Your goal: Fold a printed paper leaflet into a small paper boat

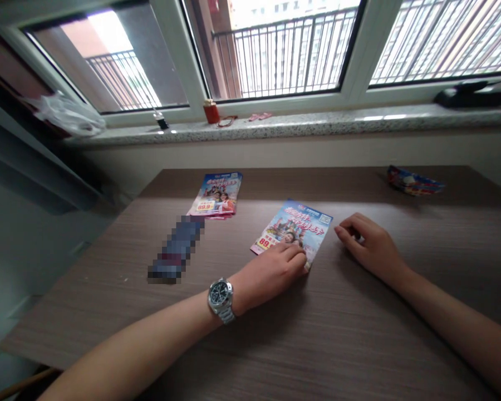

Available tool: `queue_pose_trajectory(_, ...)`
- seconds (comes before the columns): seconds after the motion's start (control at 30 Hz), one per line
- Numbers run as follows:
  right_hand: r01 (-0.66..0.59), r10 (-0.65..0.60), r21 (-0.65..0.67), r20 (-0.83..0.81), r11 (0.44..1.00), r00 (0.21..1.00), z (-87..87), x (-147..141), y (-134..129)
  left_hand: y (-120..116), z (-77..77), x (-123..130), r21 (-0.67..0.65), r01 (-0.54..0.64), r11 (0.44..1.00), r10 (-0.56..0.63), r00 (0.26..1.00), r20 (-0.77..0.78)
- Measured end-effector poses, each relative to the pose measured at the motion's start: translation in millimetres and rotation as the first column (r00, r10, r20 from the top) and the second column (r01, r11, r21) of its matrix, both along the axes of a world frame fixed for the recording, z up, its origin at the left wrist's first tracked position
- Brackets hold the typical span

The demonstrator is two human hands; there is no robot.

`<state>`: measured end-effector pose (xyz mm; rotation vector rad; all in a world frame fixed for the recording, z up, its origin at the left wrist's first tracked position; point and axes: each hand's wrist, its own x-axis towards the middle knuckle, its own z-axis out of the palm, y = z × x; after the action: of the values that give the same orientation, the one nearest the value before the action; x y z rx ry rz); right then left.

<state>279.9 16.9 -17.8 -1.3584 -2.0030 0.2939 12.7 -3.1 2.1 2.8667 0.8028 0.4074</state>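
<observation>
A colourful flyer with large red lettering lies at a slant on the brown table. Over its lower edge rests my left hand, with fingers bent and closed on the paper; the fingertips are partly hidden. A metal watch is on the left wrist. Just right of the flyer, apart from it, my right hand rests on its side with fingers curled in and thumb near the index finger; nothing shows in it. Further back and left, a small stack of similar flyers lies flat.
A pixelated dark flat object lies left on the table. A crumpled colourful wrapper is at the back right. The stone windowsill holds a red container, a small dark bottle and a plastic bag.
</observation>
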Motion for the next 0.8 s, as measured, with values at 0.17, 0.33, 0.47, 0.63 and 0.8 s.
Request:
queue_pose_trajectory(0.17, -0.074, 0.07, 0.108, 0.04, 0.991, 0.997, -0.9, -2.3, -0.6, -0.1, -6.3, 3.8, 0.021, 0.152, 0.988, -0.153, 0.987, 0.04)
queue_pose_trajectory(0.33, -0.205, 0.19, 0.124, 0.124, 0.971, 0.974, -7.5, -7.9, -0.5, 2.4, -2.5, -0.8, 0.007, 0.267, 0.964, -0.267, 0.962, 0.053)
queue_pose_trajectory(0.47, -0.284, 0.268, 0.037, 0.238, 0.958, 0.934, -15.0, -12.2, -1.1, 2.3, 1.5, -3.3, -0.038, 0.273, 0.961, -0.27, 0.961, 0.065)
queue_pose_trajectory(0.63, -0.275, 0.285, -0.073, 0.29, 0.959, 0.914, -22.0, -14.5, -2.9, -3.0, -2.6, 0.5, -0.044, 0.097, 0.994, -0.094, 0.994, 0.057)
queue_pose_trajectory(0.8, -0.225, 0.224, -0.029, 0.288, 0.974, 0.931, -23.5, -21.2, -9.2, -5.9, -11.8, 6.6, -0.02, -0.303, 0.953, 0.304, 0.952, 0.043)
